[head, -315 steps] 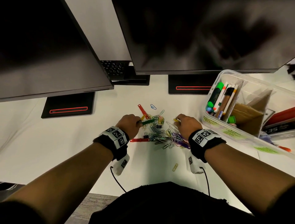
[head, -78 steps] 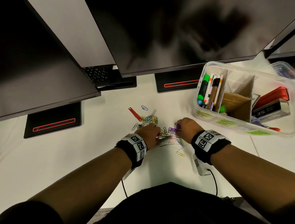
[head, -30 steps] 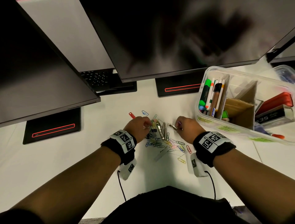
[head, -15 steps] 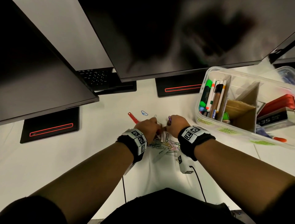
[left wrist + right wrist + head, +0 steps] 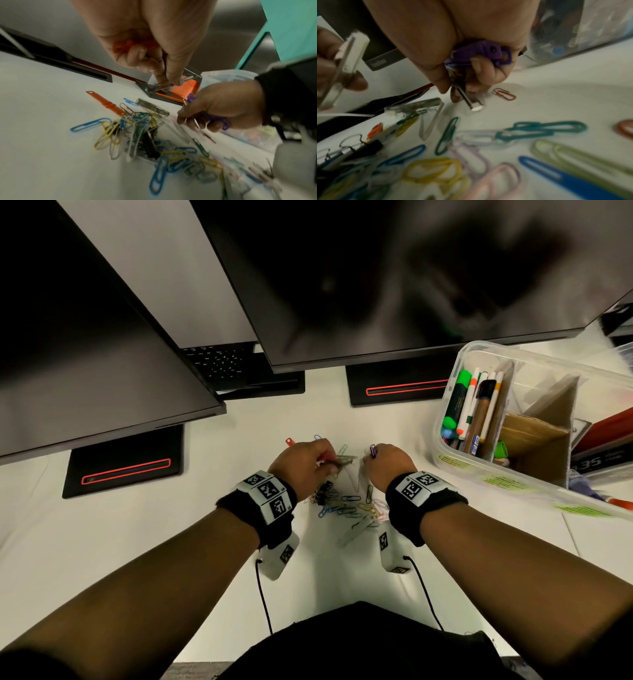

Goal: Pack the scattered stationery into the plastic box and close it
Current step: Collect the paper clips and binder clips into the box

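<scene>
Head view, left hand (image 5: 301, 463) pinching metal clips (image 5: 342, 462), right hand (image 5: 388, 465) gripping purple clip (image 5: 373, 450)

The head view looks steeply down from above at the white table (image 5: 102, 525), taking in both forearms, two monitors (image 5: 376, 268) at the top and the box (image 5: 534, 491) at right. The left wrist view sits low, close over the table, facing along the left hand (image 5: 154, 40) toward the right hand (image 5: 223, 105). The right wrist view is closer still, looking along the right hand across the clips (image 5: 539, 129). All three share the clips.
</scene>
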Motion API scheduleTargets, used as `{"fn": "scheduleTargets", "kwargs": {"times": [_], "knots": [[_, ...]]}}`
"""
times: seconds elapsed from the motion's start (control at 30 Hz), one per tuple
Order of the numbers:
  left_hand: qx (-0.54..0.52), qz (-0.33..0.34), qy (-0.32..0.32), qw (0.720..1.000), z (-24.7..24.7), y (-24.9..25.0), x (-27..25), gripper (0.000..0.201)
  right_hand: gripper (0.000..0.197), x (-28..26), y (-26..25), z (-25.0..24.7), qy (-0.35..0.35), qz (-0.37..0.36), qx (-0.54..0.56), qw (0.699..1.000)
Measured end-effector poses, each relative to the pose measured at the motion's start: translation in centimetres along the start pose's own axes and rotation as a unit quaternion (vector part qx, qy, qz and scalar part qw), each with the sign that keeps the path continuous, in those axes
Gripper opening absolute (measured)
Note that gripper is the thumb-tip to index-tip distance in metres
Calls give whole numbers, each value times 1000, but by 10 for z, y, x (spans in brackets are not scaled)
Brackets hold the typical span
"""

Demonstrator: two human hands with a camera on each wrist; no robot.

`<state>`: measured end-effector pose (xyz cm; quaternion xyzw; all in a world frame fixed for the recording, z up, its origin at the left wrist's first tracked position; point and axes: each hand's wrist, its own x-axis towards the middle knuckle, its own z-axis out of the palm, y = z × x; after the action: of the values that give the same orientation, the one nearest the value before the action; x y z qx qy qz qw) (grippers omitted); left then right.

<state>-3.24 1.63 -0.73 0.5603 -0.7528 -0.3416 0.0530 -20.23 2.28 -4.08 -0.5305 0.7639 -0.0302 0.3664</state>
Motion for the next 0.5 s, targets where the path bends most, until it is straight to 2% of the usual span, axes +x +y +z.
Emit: {"fn": "scheduleTargets", "kwargs": {"times": [0.07, 0.17, 0.27, 0.33, 0.5], "knots": [[-60, -27, 30, 997, -2, -7, -1, 16, 31, -1, -1, 3, 0, -17, -18, 1000], [-128, -61, 54, 988, -6, -20, -1, 34, 40, -3, -7, 10, -16, -35, -47, 998], [-53, -83, 43, 994, -13, -33, 2, 38, 45, -2, -11, 17, -20, -45, -69, 996], [28, -95, 21, 995, -18, -41, 4, 29, 39, -1, -11, 19, -17, -43, -65, 997], [113, -105, 6, 988, -23, -52, 12, 25, 26, -2, -7, 18, -4, -37, -70, 997]]}}
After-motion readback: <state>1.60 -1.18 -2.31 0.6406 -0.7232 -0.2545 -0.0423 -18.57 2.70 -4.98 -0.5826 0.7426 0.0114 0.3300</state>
